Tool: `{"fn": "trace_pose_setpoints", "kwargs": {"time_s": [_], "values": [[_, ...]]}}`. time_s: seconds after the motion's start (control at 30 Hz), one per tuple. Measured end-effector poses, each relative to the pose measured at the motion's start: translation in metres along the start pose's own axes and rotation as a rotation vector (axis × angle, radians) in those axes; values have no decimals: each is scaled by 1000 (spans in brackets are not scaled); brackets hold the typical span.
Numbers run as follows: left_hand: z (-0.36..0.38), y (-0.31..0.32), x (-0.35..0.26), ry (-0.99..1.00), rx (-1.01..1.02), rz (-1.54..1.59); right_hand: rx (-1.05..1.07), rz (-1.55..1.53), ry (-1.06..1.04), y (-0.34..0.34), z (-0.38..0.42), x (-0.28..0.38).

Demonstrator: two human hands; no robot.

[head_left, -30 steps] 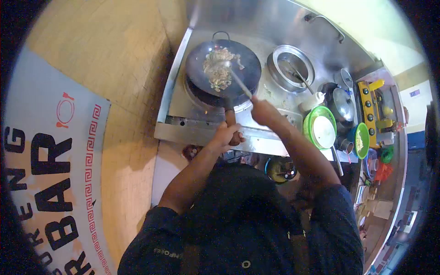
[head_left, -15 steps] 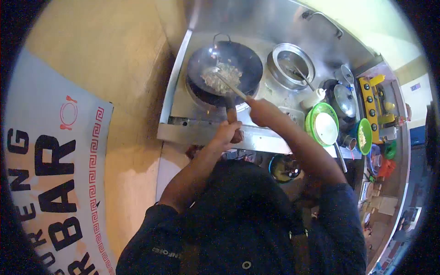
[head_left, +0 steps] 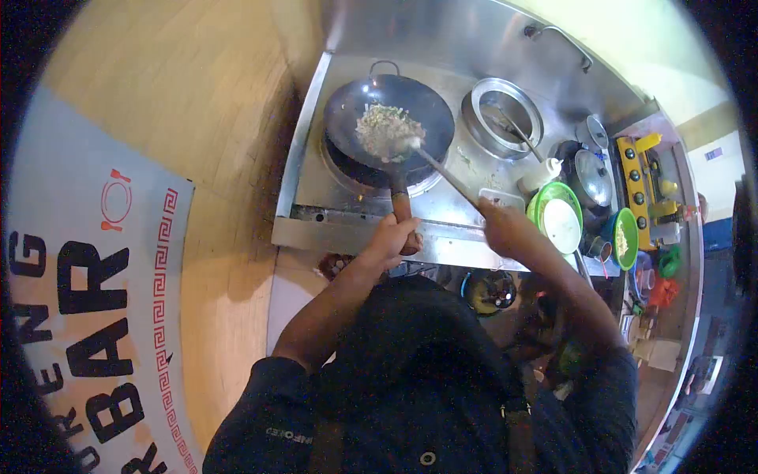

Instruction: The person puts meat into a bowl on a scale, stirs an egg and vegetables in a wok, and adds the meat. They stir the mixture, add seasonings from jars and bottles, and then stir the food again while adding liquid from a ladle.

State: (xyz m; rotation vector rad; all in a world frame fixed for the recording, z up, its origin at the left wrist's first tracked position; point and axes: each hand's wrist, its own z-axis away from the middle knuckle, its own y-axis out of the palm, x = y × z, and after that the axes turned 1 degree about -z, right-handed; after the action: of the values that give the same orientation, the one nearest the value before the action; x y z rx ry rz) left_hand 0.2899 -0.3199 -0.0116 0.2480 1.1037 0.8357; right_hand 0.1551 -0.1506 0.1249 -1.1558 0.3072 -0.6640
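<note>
A black wok (head_left: 434,107) sits over the burner on the steel stove, holding a heap of chopped, pale fried food (head_left: 385,130). My left hand (head_left: 393,239) is wrapped round its wooden handle (head_left: 401,207), at the side closest to my body. In my right hand (head_left: 509,231) is the end of a long-handled wok ladle (head_left: 450,178), which slants left into the wok. The ladle's head rests at the right edge of the food and is partly hidden by it.
Right of the wok stands a round metal pot (head_left: 472,118) with a utensil in it. Beyond are a white squeeze bottle (head_left: 539,175), a green basin (head_left: 580,207) with a white bowl, a lidded pot (head_left: 592,175) and another green bowl (head_left: 632,257). A lettered banner (head_left: 150,316) hangs at left.
My right hand has moved right and slightly down, drawing the ladle's head from the middle of the wok to the food's right edge. The left hand keeps its hold on the handle.
</note>
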Motion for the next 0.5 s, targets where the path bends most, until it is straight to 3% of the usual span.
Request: {"fn": "trace_pose_setpoints", "kwargs": {"time_s": [0.13, 0.23, 0.3, 0.37, 0.4, 0.5], "values": [[-9, -9, 16, -25, -41, 73, -138, -201, 97, 48, -105, 19], [-17, -20, 20, -45, 9, 76, -117, -96, 49, 44, -73, 38], [-27, -30, 25, -12, -26, 33, 17, -12, 62, 41, -46, 36], [-18, -33, 42, -13, -62, -9, -66, -110, 83, 51, -67, 36], [-17, -29, 36, 5, -49, 9, -229, -129, 74, 62, -99, 28], [-23, -30, 30, 50, -25, -3, -232, -166, 48, 16, -106, 6]]}}
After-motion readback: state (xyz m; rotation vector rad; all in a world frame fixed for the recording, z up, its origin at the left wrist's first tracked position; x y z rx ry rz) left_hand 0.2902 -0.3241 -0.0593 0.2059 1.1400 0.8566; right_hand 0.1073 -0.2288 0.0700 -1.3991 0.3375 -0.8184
